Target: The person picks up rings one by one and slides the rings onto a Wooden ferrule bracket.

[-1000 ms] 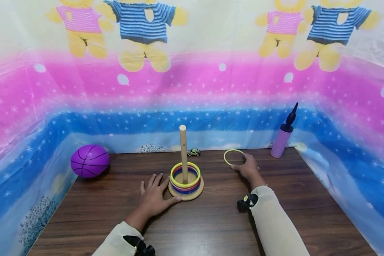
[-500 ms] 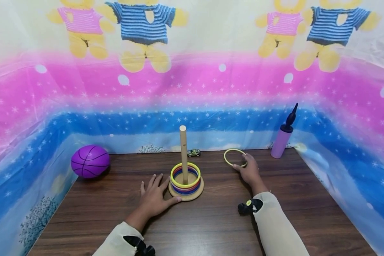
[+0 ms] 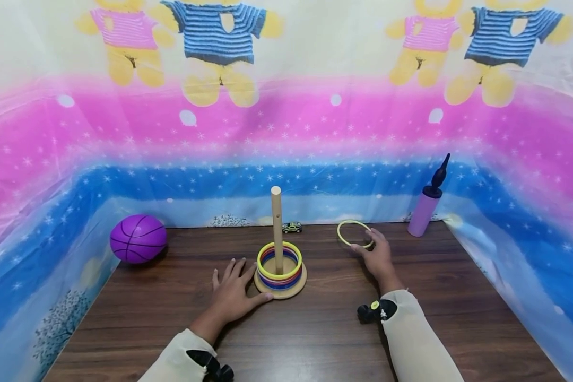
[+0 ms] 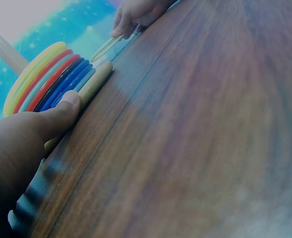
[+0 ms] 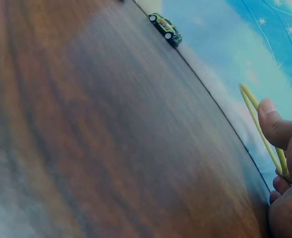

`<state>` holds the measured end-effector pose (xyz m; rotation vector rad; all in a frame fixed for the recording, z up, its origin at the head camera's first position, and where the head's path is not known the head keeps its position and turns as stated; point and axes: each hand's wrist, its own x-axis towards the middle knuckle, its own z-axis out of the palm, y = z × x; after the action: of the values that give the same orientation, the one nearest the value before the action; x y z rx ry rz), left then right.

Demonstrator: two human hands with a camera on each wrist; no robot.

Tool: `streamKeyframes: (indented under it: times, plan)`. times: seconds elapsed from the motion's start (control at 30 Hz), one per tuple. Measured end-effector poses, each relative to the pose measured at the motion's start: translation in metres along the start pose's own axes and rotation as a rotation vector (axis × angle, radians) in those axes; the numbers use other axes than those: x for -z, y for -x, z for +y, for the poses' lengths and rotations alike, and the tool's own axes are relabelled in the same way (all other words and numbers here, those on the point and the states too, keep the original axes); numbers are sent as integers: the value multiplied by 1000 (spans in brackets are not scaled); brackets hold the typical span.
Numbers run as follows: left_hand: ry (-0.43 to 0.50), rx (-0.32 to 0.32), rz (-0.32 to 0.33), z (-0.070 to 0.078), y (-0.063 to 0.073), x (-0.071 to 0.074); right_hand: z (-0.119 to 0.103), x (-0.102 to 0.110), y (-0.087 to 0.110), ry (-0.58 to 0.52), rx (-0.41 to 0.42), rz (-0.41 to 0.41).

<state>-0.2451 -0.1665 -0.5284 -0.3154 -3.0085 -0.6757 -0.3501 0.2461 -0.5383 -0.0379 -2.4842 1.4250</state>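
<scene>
A wooden peg stand (image 3: 277,223) rises from a round base, with a stack of coloured rings (image 3: 280,280) around its peg, a yellow one on top. My left hand (image 3: 234,294) rests at the left of the base, fingers spread and straight, its thumb on the base's front edge. In the left wrist view that thumb (image 4: 66,106) lies against the base below the blue rings. To the right, my right hand (image 3: 379,258) pinches a yellow ring (image 3: 342,240) between thumb and fingers. The right wrist view has the same yellow ring (image 5: 259,126) tilted, partly hidden by the thumb.
A small toy car (image 3: 292,227) sits behind the stand at the table's back edge. On the far left is a purple ball (image 3: 138,239). A purple hand pump (image 3: 424,212) stands at the back right. Printed cloth (image 3: 305,132) walls the brown table (image 3: 315,339) in.
My right hand has drawn slightly back and to the right, still pinching the yellow ring. The left hand stays beside the stand. The whole view has shifted a little.
</scene>
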Motion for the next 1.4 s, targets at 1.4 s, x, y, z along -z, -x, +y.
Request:
streamKeyframes:
  times: [1.4]
  plan:
    - [-15,8,-13,-2,-1,0,-100,-2,28,-205,159,46]
